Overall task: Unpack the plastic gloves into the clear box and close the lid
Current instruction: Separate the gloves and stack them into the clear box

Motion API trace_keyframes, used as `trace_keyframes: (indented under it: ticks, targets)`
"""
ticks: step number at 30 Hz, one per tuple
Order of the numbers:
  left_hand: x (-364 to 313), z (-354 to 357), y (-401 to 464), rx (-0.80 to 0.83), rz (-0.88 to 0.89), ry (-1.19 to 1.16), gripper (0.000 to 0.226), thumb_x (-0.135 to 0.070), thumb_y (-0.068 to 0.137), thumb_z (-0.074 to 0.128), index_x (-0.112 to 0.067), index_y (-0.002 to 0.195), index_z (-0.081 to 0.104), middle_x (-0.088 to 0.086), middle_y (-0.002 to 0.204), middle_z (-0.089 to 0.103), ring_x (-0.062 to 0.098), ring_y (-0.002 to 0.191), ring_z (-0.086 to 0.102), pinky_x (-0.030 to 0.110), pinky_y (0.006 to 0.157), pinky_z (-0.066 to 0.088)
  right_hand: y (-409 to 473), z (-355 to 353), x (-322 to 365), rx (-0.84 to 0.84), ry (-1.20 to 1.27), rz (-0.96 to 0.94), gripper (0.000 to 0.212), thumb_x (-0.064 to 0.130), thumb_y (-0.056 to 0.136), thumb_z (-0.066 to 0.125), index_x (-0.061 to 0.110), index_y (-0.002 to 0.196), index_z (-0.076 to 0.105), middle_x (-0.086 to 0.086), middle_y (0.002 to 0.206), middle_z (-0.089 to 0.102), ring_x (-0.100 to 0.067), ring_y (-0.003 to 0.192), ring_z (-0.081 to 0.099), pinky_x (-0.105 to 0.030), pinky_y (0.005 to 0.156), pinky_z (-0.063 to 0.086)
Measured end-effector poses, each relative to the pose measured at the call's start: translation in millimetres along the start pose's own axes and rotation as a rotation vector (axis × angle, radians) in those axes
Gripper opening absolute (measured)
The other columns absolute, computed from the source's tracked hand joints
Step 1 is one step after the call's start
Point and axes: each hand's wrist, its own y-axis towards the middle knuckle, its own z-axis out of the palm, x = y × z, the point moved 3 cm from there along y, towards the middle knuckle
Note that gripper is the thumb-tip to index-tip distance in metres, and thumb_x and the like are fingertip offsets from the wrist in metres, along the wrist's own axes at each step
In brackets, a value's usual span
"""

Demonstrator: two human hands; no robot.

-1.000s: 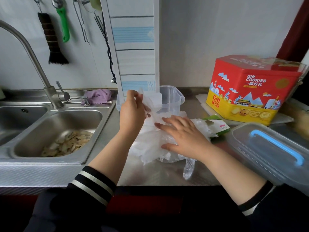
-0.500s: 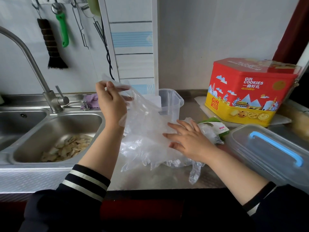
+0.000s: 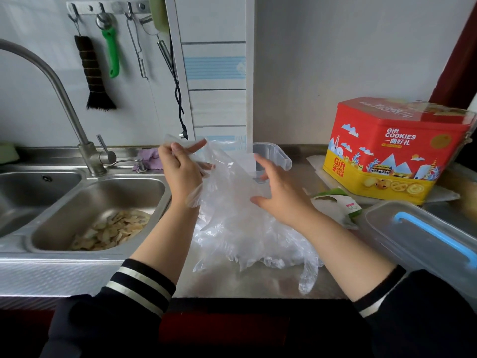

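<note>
A loose heap of clear plastic gloves point(image 3: 247, 236) lies on the steel counter in front of me. My left hand point(image 3: 182, 174) pinches the upper edge of a glove sheet and holds it up above the heap. My right hand point(image 3: 278, 192) hovers over the right side of the heap, fingers spread and reaching into the film. The clear box point(image 3: 273, 157) stands behind the gloves, mostly hidden by them. Its clear lid with a blue handle point(image 3: 433, 244) lies at the right. The green and white glove wrapper point(image 3: 338, 205) lies beside my right wrist.
A red and yellow cookie tin point(image 3: 395, 151) stands at the back right. The steel sink point(image 3: 100, 210) on the left holds food scraps, with a faucet point(image 3: 74, 120) and a purple cloth point(image 3: 148, 157) behind it. A brush and utensils hang on the wall.
My left hand has lifted a glove sheet up off the heap. My right hand rose from pressing the heap and moved toward the lifted film.
</note>
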Motion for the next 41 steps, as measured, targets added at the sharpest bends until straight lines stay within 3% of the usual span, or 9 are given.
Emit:
trace_keyframes:
  ticks: [8, 13, 18, 24, 29, 33, 35, 37, 41]
  targets:
    - [5, -8, 8, -0.055, -0.049, -0.028, 0.022, -0.020, 0.106, 0.024, -0.017, 0.085, 0.029, 0.006, 0.083, 0.074, 0.009, 0.037, 0.046, 0.024, 0.043, 0.041, 27, 7, 9, -0.105, 0.065, -0.016, 0.005, 0.029, 0.087, 0.069, 0.024, 0.087, 0.070, 0.008, 0.089, 0.053, -0.015, 0.094, 0.051, -0.032, 0.081, 0.043]
    - [11, -15, 18, -0.047, -0.054, 0.091, 0.023, -0.021, 0.106, 0.027, -0.021, 0.084, 0.035, -0.019, 0.058, 0.064, 0.006, 0.067, 0.057, 0.035, 0.084, 0.046, 50, -10, 6, -0.093, 0.501, 0.195, 0.021, 0.025, 0.094, 0.060, 0.025, 0.073, 0.063, 0.006, 0.078, 0.066, -0.011, 0.076, 0.058, -0.031, 0.081, 0.047]
    - [19, -21, 27, -0.040, -0.053, 0.112, 0.020, -0.028, 0.104, 0.031, -0.021, 0.086, 0.039, -0.014, 0.057, 0.063, 0.021, 0.073, 0.060, 0.052, 0.090, 0.046, 62, -24, 12, 0.021, 1.069, 0.390, 0.016, 0.015, 0.100, 0.050, 0.006, 0.090, 0.060, -0.002, 0.070, 0.072, -0.016, 0.064, 0.069, -0.029, 0.066, 0.060]
    - [19, -22, 35, 0.147, -0.068, 0.302, 0.055, -0.059, 0.083, 0.061, -0.020, 0.116, 0.042, -0.021, 0.095, 0.065, 0.010, 0.104, 0.060, 0.039, 0.099, 0.044, 72, -30, 7, 0.076, 1.190, 0.493, 0.017, 0.010, 0.102, 0.042, 0.008, 0.094, 0.057, -0.003, 0.067, 0.072, -0.016, 0.057, 0.069, -0.027, 0.052, 0.057]
    - [24, -6, 45, 0.564, -0.157, 0.461, 0.100, -0.067, 0.059, 0.076, -0.034, 0.140, 0.027, -0.002, 0.121, 0.064, 0.010, 0.118, 0.054, 0.033, 0.098, 0.041, 87, -29, 8, 0.114, 1.086, 0.490, 0.025, 0.009, 0.103, 0.036, 0.012, 0.085, 0.053, 0.002, 0.056, 0.041, -0.007, 0.044, 0.039, -0.018, 0.042, 0.035]
    - [19, 15, 51, 0.642, -0.106, 0.674, 0.051, -0.032, 0.081, 0.075, -0.022, 0.124, 0.050, -0.010, 0.081, 0.072, 0.007, 0.075, 0.061, 0.022, 0.063, 0.044, 99, -26, 7, 0.092, 1.101, 0.519, 0.031, 0.002, 0.100, 0.029, 0.012, 0.085, 0.053, 0.001, 0.055, 0.030, -0.007, 0.043, 0.026, -0.017, 0.040, 0.024]
    - [16, 22, 56, 0.623, -0.055, 0.763, 0.026, -0.025, 0.086, 0.069, -0.019, 0.107, 0.055, -0.012, 0.067, 0.070, 0.010, 0.059, 0.052, 0.020, 0.051, 0.039, 104, -29, 4, 0.041, 1.027, 0.577, 0.031, 0.025, 0.105, 0.032, 0.013, 0.086, 0.053, 0.000, 0.056, 0.038, -0.010, 0.044, 0.033, -0.018, 0.040, 0.031]
    - [18, 25, 63, 0.630, -0.047, 0.804, 0.012, -0.023, 0.086, 0.065, -0.018, 0.096, 0.060, -0.013, 0.063, 0.069, 0.015, 0.060, 0.053, 0.022, 0.050, 0.039, 107, -39, -2, -0.085, 0.741, 0.581, 0.055, 0.057, 0.098, 0.030, 0.010, 0.106, 0.058, -0.008, 0.077, 0.059, -0.017, 0.062, 0.054, -0.028, 0.053, 0.049]
    - [24, 27, 72, 0.663, -0.032, 0.899, 0.009, -0.017, 0.082, 0.067, -0.022, 0.088, 0.063, -0.006, 0.077, 0.072, 0.018, 0.072, 0.061, 0.025, 0.057, 0.043, 109, -65, 3, -0.383, 0.307, 0.108, 0.053, 0.055, 0.090, 0.053, 0.013, 0.123, 0.049, -0.001, 0.113, 0.055, -0.018, 0.102, 0.057, -0.023, 0.077, 0.044]
